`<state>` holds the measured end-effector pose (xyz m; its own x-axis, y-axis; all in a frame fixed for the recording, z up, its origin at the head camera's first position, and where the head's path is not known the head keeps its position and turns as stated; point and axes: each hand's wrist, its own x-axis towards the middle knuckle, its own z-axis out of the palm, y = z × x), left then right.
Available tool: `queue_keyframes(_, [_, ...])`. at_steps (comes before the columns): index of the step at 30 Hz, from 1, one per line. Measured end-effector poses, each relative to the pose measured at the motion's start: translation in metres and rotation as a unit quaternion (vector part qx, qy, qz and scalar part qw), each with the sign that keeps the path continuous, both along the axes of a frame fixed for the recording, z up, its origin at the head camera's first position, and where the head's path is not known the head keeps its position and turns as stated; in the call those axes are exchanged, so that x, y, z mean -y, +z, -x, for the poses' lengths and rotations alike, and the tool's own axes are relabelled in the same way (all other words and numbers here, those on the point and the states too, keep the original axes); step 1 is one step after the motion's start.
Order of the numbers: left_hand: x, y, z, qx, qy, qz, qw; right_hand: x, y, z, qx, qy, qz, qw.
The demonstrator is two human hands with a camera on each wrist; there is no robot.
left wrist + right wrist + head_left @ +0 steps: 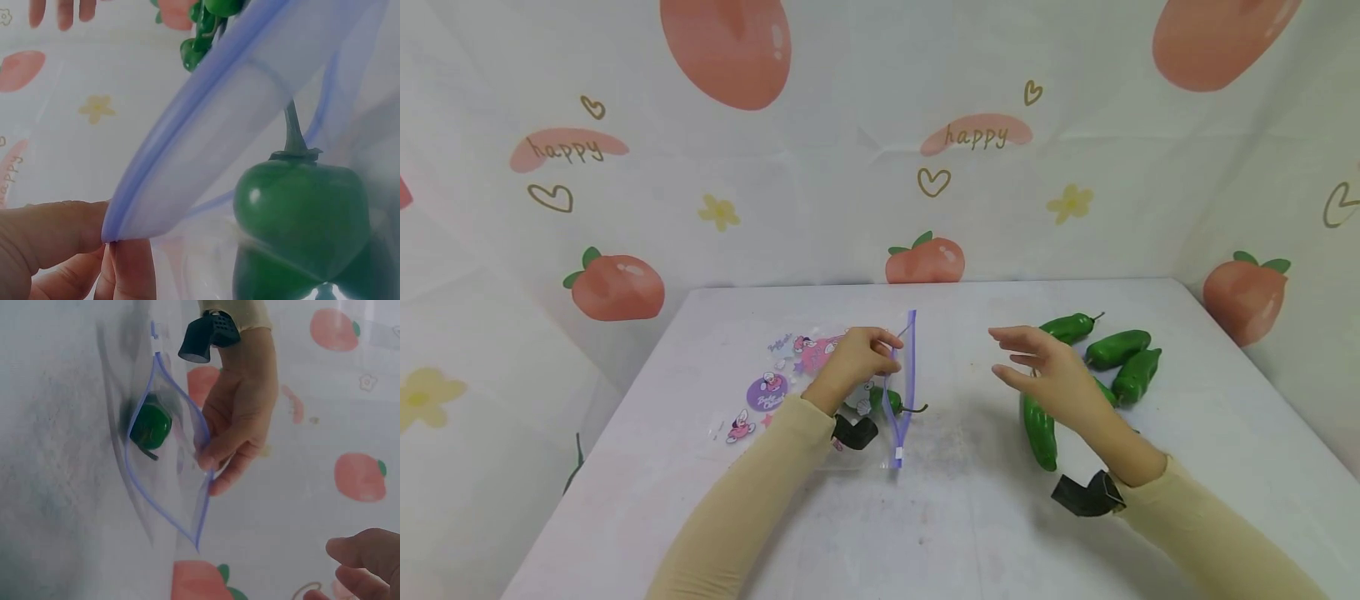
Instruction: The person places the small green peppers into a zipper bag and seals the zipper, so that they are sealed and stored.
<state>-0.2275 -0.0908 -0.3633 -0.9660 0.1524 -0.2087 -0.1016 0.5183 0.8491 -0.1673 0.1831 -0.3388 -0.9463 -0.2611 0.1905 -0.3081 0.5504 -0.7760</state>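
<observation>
A clear zip bag [820, 417] with pink cartoon prints and a purple zip edge lies on the table. My left hand [857, 364] pinches the upper rim of its mouth between thumb and fingers, so the mouth gapes. Inside, near the opening, is a green pepper [300, 219], its stem pointing out through the mouth. To the right, my right hand [1048, 375] hovers with fingers spread and holds nothing. It is nearest to several green peppers [1040, 433] on the table, partly covering them in the head view.
More green peppers [1118, 348] lie at the right of the white table [955, 517]. A printed cloth [820, 225] hangs behind the table and along its sides. Black wrist-worn cameras [1086, 494] sit on both forearms.
</observation>
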Motion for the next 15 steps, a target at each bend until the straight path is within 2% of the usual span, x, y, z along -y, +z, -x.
queue_keyframes(3, [0.0, 0.0, 0.0, 0.001, -0.001, 0.001, 1.0, -0.006, 0.0, -0.004, -0.011, -0.013, 0.002, 0.9999])
queue_keyframes(10, [0.0, 0.0, -0.001, -0.004, 0.0, -0.007, 1.0, -0.016, -0.009, -0.009, -0.059, -0.01, 0.023, 0.998])
queue_keyframes(15, [0.0, -0.001, 0.0, -0.006, -0.001, -0.006, 1.0, -0.021, -0.014, -0.013, -0.062, -0.013, 0.029, 0.9976])
